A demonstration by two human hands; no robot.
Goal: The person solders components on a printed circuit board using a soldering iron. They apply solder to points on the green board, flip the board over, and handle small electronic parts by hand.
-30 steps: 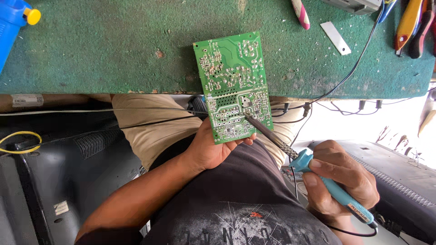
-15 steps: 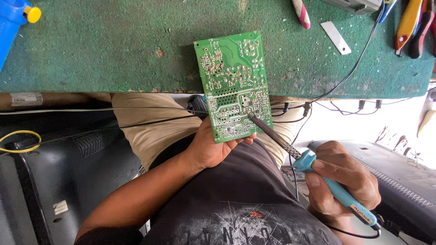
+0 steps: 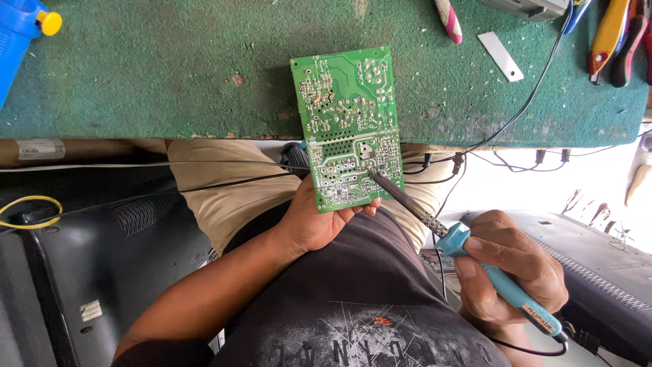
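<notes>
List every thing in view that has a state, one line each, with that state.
circuit board: solder side up, far end on the green bench, near end held by left hand
soldering iron: gripped in right hand, tip on the board
green bench: worn, stained
pliers: lying unused
blue bottle: yellow cap on

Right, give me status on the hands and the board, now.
Left hand holds the green circuit board by its near edge, far end on the green bench. Right hand grips the blue soldering iron, tip on the board. Nothing in the way.
</notes>
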